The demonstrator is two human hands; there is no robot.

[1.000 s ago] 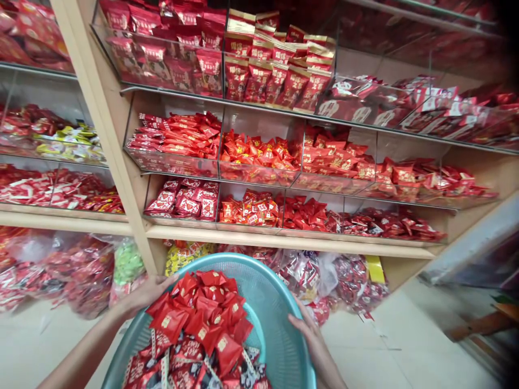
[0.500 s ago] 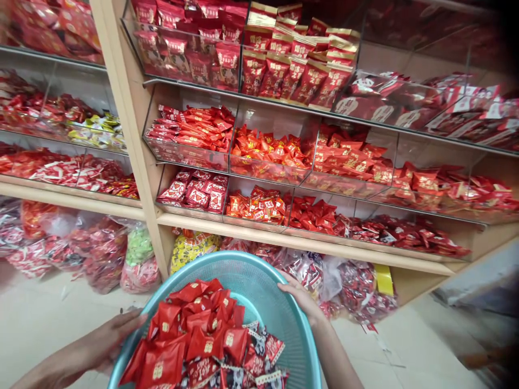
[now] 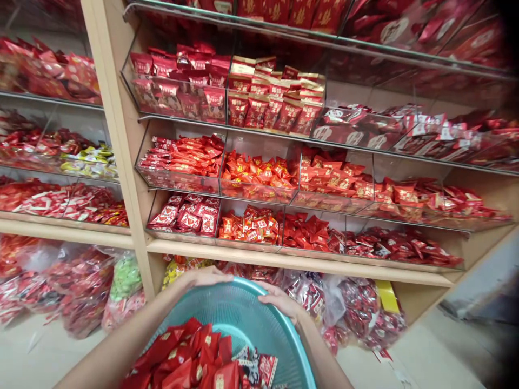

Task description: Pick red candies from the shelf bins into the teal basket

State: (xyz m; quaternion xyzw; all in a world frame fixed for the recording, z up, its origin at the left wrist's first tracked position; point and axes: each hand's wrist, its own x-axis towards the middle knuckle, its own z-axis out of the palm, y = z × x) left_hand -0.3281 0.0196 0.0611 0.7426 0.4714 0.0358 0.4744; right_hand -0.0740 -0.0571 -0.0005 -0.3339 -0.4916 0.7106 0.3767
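Hands: 2, left hand (image 3: 205,277) + right hand (image 3: 281,301). Teal basket (image 3: 265,324): 1. Red packets (image 3: 203,354) inside: many, overlapping, no exact count. Wooden post (image 3: 111,119): 1. Visible candy tiers: right shelf unit (image 3: 300,261) 4, left shelf unit (image 3: 65,230) 3. Yellow card (image 3: 388,296): 1.

Packets (image 3: 182,356) lie heaped toward the left of a basket (image 3: 284,329) before tiered shelves (image 3: 300,263). Behind the basket, bags (image 3: 357,308) rest on the floor (image 3: 430,351) beneath the shelves; an upright post (image 3: 115,135) divides them from more shelving (image 3: 60,232) at left.
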